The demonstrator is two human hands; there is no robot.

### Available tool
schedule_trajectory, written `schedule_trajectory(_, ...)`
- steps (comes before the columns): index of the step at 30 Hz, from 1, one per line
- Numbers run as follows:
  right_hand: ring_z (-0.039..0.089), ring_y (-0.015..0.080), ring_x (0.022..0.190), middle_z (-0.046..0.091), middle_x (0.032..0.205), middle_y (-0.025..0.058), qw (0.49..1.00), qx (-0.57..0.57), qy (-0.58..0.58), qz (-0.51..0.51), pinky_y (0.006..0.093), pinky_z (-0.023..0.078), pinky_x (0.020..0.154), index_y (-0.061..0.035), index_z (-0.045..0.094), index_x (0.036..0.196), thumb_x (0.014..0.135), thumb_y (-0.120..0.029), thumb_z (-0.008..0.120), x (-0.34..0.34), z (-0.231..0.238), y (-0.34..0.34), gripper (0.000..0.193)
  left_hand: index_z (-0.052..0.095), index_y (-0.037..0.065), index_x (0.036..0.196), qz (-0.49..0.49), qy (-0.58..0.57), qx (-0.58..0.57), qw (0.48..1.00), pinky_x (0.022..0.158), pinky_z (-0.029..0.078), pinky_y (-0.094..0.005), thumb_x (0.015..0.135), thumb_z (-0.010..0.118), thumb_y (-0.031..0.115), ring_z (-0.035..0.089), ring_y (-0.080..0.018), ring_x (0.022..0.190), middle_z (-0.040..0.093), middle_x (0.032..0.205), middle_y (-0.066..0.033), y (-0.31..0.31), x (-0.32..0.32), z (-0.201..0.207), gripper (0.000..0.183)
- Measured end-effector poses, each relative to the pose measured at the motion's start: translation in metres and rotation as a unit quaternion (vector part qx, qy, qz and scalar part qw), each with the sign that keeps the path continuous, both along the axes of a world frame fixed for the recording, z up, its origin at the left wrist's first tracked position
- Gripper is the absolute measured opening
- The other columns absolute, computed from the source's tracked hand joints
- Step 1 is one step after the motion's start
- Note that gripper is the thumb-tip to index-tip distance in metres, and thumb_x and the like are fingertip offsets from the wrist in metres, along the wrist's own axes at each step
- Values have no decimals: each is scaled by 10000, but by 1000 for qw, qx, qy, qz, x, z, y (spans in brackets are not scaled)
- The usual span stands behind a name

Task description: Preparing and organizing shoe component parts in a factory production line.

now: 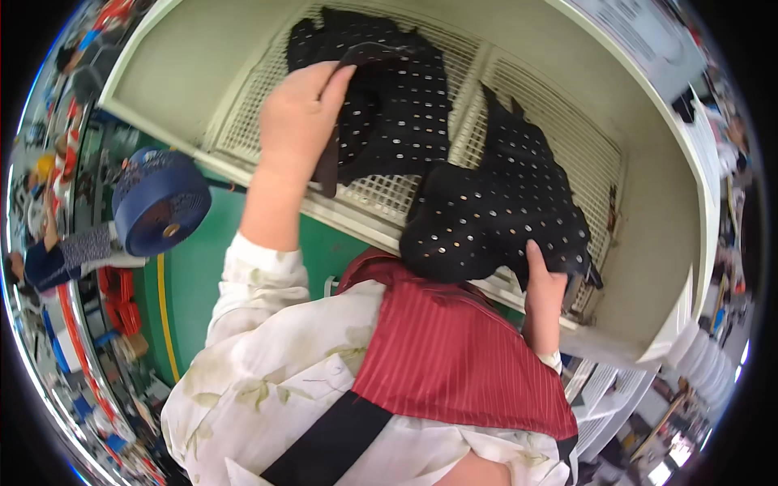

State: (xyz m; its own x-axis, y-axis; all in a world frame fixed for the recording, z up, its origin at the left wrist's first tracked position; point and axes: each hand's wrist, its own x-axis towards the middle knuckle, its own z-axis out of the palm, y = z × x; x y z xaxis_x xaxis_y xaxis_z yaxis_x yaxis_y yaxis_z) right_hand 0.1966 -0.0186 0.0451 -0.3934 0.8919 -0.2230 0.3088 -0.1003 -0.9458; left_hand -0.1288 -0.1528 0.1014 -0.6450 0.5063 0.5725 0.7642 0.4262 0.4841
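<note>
Two black flexible pieces with rows of small pale dots are on a pale grating. The left black dotted piece (pixel 413 121) lies at the far side, with a ragged far edge. A curved dark strip (pixel 328 166) hangs from my left hand (pixel 300 109), its fingers pinched on it beside that piece. My right hand (pixel 545 275) grips the near edge of the right black dotted piece (pixel 519 190). The thumb rests on top of it, and the other fingers are hidden underneath. The near left part of this piece bulges over the front edge of the grating.
A pale walled box (pixel 656 186) surrounds the grating (pixel 575 97). A blue fan (pixel 160 202) stands left of it, over a green floor (pixel 190 283). A ribbed white hose (pixel 703 368) is at right. Another person (pixel 49 263) sits at far left.
</note>
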Motion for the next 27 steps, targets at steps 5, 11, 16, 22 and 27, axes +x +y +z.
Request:
schedule_trajectory(5, 547, 155, 993, 582, 1095, 76, 998, 9, 66, 17, 278, 442, 854, 14, 514, 1163, 851, -86, 612, -4, 2, 1, 341, 618, 43, 739, -128, -141, 3, 982, 557, 424, -351, 841, 598, 230, 538, -297, 615, 569, 661, -114, 35, 55, 46, 214)
schedule_trajectory(11, 518, 161, 1059, 543, 1180, 73, 995, -28, 88, 43, 291, 425, 904, 5, 464, 1235, 859, -82, 607, 0, 0, 4, 411, 648, 91, 766, -350, 51, 1, 936, 534, 467, -329, 765, 683, 238, 580, -228, 612, 601, 711, -42, 83, 148, 7, 151)
schedule_trajectory(16, 449, 198, 1178, 445, 1304, 104, 985, -80, 116, 95, 316, 370, 983, 0, 338, 1343, 874, -142, 558, 28, -10, 9, 537, 595, 32, 1018, -485, -77, -79, 867, 863, 430, -406, 807, 624, 323, 577, -281, 940, 622, 1000, -99, 82, 185, -28, 360)
schedule_trajectory(22, 367, 198, 1255, 354, 1379, 92, 924, -199, 273, 179, 329, 313, 1027, -22, 232, 1398, 807, -269, 601, 44, -4, 4, 738, 227, 23, 1386, -501, -224, -147, 823, 1075, 240, -479, 905, 462, 358, 459, -337, 1198, 536, 1251, -162, 66, 188, -25, 631)
schedule_trajectory(27, 499, 165, 1094, 508, 1218, 73, 965, -149, 198, 86, 299, 412, 921, -14, 398, 1301, 842, -168, 620, 15, 12, -9, 532, 256, 8, 1374, -444, -285, -89, 845, 1061, 272, -431, 944, 384, 250, 476, -328, 1188, 549, 1234, -160, 53, 197, -27, 509)
